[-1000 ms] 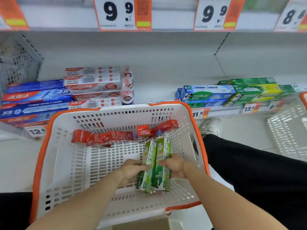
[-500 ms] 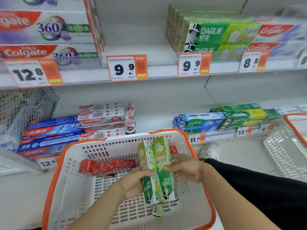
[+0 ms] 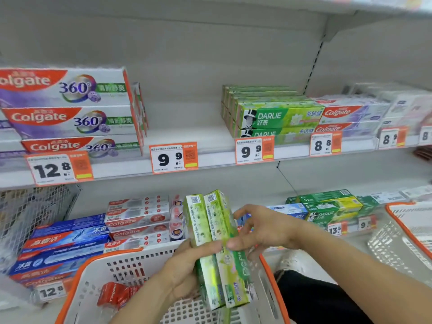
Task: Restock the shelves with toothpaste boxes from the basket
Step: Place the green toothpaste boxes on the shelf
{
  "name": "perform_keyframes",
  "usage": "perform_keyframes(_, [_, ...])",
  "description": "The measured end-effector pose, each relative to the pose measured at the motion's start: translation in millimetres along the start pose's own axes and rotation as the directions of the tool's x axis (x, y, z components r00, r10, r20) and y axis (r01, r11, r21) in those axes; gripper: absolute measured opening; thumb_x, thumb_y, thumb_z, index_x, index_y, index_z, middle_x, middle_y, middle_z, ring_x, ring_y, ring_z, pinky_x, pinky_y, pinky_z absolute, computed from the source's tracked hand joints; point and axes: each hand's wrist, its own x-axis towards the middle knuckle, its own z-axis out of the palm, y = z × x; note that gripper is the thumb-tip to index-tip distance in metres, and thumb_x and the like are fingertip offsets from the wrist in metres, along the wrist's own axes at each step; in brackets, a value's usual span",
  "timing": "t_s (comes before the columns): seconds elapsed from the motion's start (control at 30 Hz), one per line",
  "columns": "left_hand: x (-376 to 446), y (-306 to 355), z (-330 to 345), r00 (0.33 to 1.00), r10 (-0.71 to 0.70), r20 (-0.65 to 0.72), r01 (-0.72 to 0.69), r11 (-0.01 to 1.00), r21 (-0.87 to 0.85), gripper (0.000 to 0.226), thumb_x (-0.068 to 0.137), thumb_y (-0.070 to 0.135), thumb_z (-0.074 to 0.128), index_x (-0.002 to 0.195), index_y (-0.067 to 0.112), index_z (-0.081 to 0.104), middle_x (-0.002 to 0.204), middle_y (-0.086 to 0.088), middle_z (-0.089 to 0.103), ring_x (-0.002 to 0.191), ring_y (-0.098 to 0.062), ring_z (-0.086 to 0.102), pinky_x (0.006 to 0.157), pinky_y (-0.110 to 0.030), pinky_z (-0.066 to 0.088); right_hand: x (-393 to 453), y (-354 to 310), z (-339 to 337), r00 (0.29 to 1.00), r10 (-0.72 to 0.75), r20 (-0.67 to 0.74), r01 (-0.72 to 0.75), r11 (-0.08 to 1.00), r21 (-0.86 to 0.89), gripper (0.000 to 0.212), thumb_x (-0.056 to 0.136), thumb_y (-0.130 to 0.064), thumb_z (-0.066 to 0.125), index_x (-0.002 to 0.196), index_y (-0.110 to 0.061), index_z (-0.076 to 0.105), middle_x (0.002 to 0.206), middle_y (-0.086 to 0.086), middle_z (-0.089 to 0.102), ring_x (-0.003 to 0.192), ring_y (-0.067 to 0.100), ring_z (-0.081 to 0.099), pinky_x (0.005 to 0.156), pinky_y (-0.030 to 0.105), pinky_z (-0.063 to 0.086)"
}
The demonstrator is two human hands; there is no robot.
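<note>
Orange price tags (image 3: 174,157) along shelf edges, wire mesh divider (image 3: 30,213) lower left, second basket (image 3: 406,239) far right

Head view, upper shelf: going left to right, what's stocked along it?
Colgate 360 boxes → bare gap above the 9.9 tag → green Darlie boxes → Colgate boxes → blurred white boxes.

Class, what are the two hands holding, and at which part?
Both hands, left hand and right hand, grip two green toothpaste boxes together around their middles, from opposite sides.
</note>
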Motion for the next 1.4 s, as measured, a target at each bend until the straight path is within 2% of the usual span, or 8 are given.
perform_keyframes(0.13, [-15,47,-1,0.990,-0.002,0.140,-0.014,0.994,0.107,0.080,0.050,0.020,0.098,0.124,0.011,0.070,0.127,-0.020,0.067,0.116,-0.037,0.065,0.091,-0.047,0.055,-6,-17,1,0.981,-0.188,0.050,0.186,0.981,0.044,0.055,0.075,-0.016,0.087,0.124,-0.017,0.062,0.103,0.003,0.076,0.099,0.026,0.073,0.094,0.056,0.055])
perform_keyframes(0.27, [-26,84,-6,0.972,-0.020,0.236,-0.030,0.978,0.207,0.073,0.069,0.016,0.088,0.136,0.010,0.060,0.140,-0.023,0.057,0.127,-0.044,0.056,0.105,-0.055,0.044,-1,-31,11,0.945,-0.323,0.043,0.311,0.934,0.176,0.053,0.077,-0.002,0.083,0.120,-0.025,0.063,0.113,-0.003,0.074,0.106,0.021,0.071,0.085,0.045,0.058])
perform_keyframes(0.53, [-42,98,-10,0.991,0.043,0.126,-0.087,0.925,0.369,0.066,0.076,0.007,0.082,0.136,0.004,0.055,0.132,-0.021,0.064,0.122,-0.041,0.060,0.107,-0.055,0.045,4,-47,5,0.872,-0.331,-0.361,0.435,0.862,0.261,0.066,0.061,-0.003,0.091,0.115,-0.014,0.053,0.084,-0.006,0.075,0.078,0.014,0.075,0.063,0.045,0.063])
perform_keyframes(0.67, [-32,99,9,0.987,0.137,0.083,-0.160,0.814,0.558,0.039,0.076,0.005,0.084,0.110,0.020,0.075,0.116,-0.008,0.074,0.109,-0.029,0.070,0.097,-0.039,0.054,0,-42,-4,0.821,-0.297,-0.487,0.448,0.865,0.227,0.064,0.064,-0.027,0.091,0.115,-0.020,0.053,0.108,0.007,0.070,0.087,0.019,0.075,0.061,0.044,0.062])
perform_keyframes(0.83, [-27,96,31,0.976,0.204,0.079,-0.206,0.734,0.647,0.043,0.073,0.002,0.083,0.112,0.010,0.067,0.104,-0.003,0.078,0.096,-0.021,0.075,0.079,-0.023,0.058,-15,-37,-30,0.872,-0.264,-0.413,0.406,0.861,0.307,0.047,0.083,-0.026,0.077,0.124,-0.015,0.055,0.114,0.010,0.072,0.093,0.021,0.075,0.066,0.041,0.063])
perform_keyframes(0.93, [-30,106,39,0.971,0.166,0.171,-0.238,0.647,0.724,0.047,0.076,0.014,0.085,0.117,0.012,0.064,0.108,-0.001,0.077,0.100,-0.020,0.074,0.089,-0.030,0.057,-30,-35,-64,0.782,-0.315,-0.538,0.525,0.798,0.295,0.077,0.067,-0.018,0.083,0.135,-0.025,0.049,0.121,0.007,0.068,0.094,0.025,0.073,0.069,0.041,0.062])
perform_keyframes(1.07, [-36,122,53,0.961,0.145,0.234,-0.273,0.608,0.746,0.039,0.078,0.007,0.082,0.112,0.014,0.067,0.106,-0.002,0.077,0.098,-0.020,0.074,0.087,-0.029,0.058,-51,-39,-97,0.787,-0.507,-0.352,0.579,0.805,0.133,0.060,0.075,-0.007,0.075,0.132,-0.018,0.061,0.114,0.015,0.071,0.094,0.026,0.072,0.074,0.040,0.061])
perform_keyframes(1.4, [-17,189,80,0.841,0.535,-0.077,-0.374,0.679,0.631,0.074,0.037,0.060,0.093,0.095,0.022,0.068,0.084,-0.009,0.073,0.081,-0.025,0.070,0.079,-0.044,0.057,-78,-75,-181,0.346,-0.527,-0.776,0.860,0.509,0.037,0.043,0.067,-0.032,0.077,0.108,-0.029,0.066,0.077,-0.001,0.066,0.069,0.014,0.066,0.071,0.033,0.060])
